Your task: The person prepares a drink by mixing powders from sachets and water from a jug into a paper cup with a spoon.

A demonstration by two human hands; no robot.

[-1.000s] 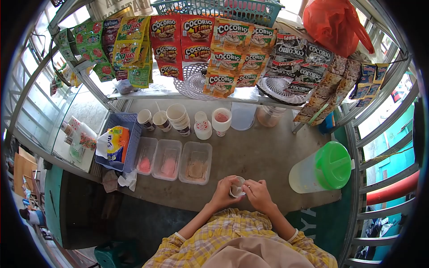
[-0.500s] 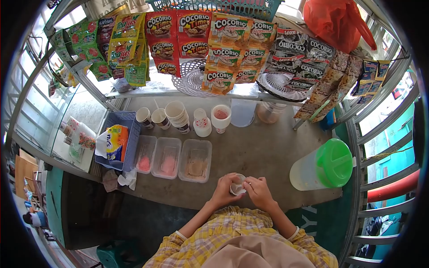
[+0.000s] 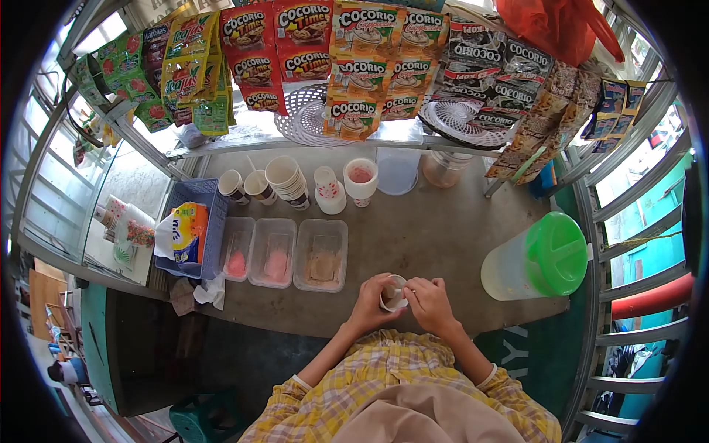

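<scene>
My left hand (image 3: 369,304) is wrapped round a small white paper cup (image 3: 392,301) close to my body. Over the cup's right rim, my right hand (image 3: 430,306) is closed in a pinch; whatever its fingers hold is too small and hidden to name. Ahead and to the left sit clear plastic tubs, one with brown powder (image 3: 322,267) and two with pink powder, such as the middle tub (image 3: 273,258). Beyond them stand stacked paper cups (image 3: 286,181) and a cup with pink powder inside (image 3: 361,177).
A lidded jug (image 3: 528,258) with a green top stands at the right. At the left is a blue basket (image 3: 210,188) holding a tissue pack (image 3: 190,231). Strips of drink sachets (image 3: 362,66) hang along the front bar, with a red plastic bag (image 3: 554,29) at the upper right.
The view has tilted and shifted slightly, so the counter items sit a little higher in frame. Both hands stay at the cup, with the right fingers slightly shifted at its rim.
</scene>
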